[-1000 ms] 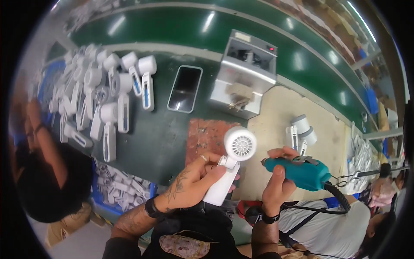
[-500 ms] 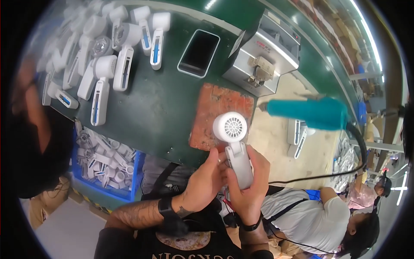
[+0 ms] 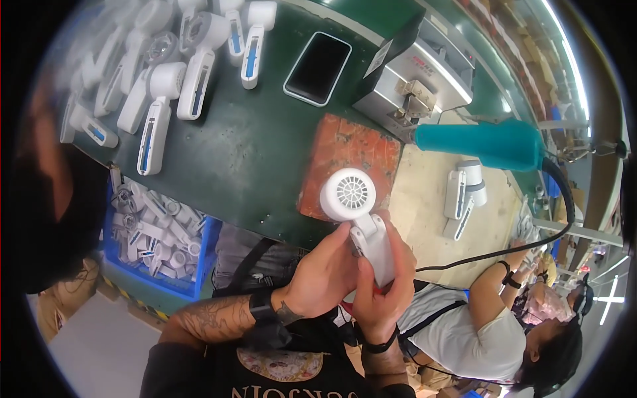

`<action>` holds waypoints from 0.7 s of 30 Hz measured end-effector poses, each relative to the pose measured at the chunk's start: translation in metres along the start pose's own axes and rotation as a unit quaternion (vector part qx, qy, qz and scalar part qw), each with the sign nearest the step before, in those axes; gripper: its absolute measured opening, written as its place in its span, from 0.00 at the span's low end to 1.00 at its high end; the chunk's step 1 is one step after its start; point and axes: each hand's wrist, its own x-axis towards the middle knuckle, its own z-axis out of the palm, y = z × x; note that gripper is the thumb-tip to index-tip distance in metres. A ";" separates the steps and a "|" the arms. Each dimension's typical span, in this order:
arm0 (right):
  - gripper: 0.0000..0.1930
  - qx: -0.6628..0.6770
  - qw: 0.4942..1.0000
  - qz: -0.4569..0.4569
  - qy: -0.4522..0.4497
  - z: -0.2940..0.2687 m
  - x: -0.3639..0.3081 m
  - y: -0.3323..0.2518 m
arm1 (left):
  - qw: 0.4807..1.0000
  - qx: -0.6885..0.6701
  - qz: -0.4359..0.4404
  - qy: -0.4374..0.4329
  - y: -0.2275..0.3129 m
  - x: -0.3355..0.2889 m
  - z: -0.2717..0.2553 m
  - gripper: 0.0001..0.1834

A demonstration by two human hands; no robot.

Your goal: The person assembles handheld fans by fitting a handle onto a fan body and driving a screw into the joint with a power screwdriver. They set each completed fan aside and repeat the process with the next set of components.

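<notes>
A white handheld fan [image 3: 349,194] with a round slotted grille is held in front of me, its head over a worn orange-red block [image 3: 357,147]. My right hand [image 3: 387,292] wraps the fan's handle, the thumb lying along it. Beside the hinge between head and handle, my left hand [image 3: 326,270] grips the other side, its fingertips partly hidden behind the handle. A teal electric screwdriver [image 3: 481,144] hangs to the right, untouched by either hand.
Many white fans [image 3: 154,136] crowd the green table's left. A phone [image 3: 318,69] and a silver machine [image 3: 424,79] stand beyond the block. Two fans [image 3: 458,194] lie on the right board. A blue bin [image 3: 206,255] holds white parts. Co-workers sit on both sides.
The fan's head has tilted left relative to its handle, which leans more to the right. The view has shifted slightly. The right-hand co-worker's arm now reaches toward the table.
</notes>
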 end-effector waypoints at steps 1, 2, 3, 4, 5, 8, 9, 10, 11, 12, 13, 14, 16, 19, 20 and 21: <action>0.29 -0.015 1.000 0.000 -0.010 -0.001 0.002 -0.001 | 1.000 0.008 0.014 0.014 -0.001 0.002 0.002 0.28; 0.29 -0.015 1.000 0.001 -0.012 -0.001 0.002 -0.002 | 0.999 0.016 0.027 0.028 -0.003 0.004 0.003 0.28; 0.29 -0.024 1.000 0.002 -0.005 -0.001 0.002 -0.004 | 0.999 0.015 0.027 0.029 -0.003 0.005 0.001 0.28; 0.30 -0.033 0.999 0.002 0.001 -0.002 0.002 -0.004 | 0.999 0.017 0.027 0.034 -0.005 0.007 -0.001 0.28; 0.30 -0.034 0.999 0.003 0.000 -0.002 0.002 -0.005 | 0.999 0.019 0.026 0.039 -0.006 0.008 -0.002 0.28; 0.30 -0.044 0.999 0.014 0.000 -0.003 0.002 -0.004 | 0.999 -0.013 0.019 0.032 -0.005 0.008 -0.004 0.26; 0.30 -0.036 0.999 0.003 0.003 -0.002 0.003 -0.003 | 0.999 -0.015 0.017 0.032 -0.004 0.006 -0.002 0.26; 0.30 -0.028 1.000 -0.009 0.006 -0.002 0.004 -0.002 | 0.999 -0.018 0.016 0.038 -0.002 0.004 0.002 0.25; 0.30 -0.029 1.000 -0.008 0.006 -0.001 0.002 0.000 | 0.999 -0.021 0.015 0.043 -0.001 0.003 0.005 0.25; 0.29 -0.016 0.999 -0.011 0.032 0.002 -0.001 0.003 | 0.999 -0.022 0.013 0.044 -0.002 0.003 0.007 0.25; 0.28 -0.002 0.998 -0.015 0.058 0.004 -0.003 0.005 | 0.998 -0.020 0.015 0.052 -0.002 0.003 0.008 0.25; 0.28 -0.001 0.998 -0.015 0.056 0.004 -0.005 0.008 | 0.998 -0.017 0.017 0.060 -0.002 0.003 0.008 0.24; 0.29 -0.001 0.999 -0.016 0.031 0.000 -0.009 0.012 | 0.998 -0.018 0.024 0.063 -0.005 0.005 0.009 0.25; 0.31 0.056 0.993 -0.039 0.099 -0.005 -0.018 0.011 | 0.998 -0.011 0.029 0.046 -0.006 0.008 0.004 0.26; 0.34 0.141 0.985 0.000 0.102 -0.007 -0.017 0.005 | 0.999 -0.004 0.027 0.028 -0.007 0.009 0.002 0.27; 0.34 0.141 0.985 0.000 0.101 -0.009 -0.020 0.006 | 0.999 -0.004 0.027 0.028 -0.006 0.008 0.005 0.27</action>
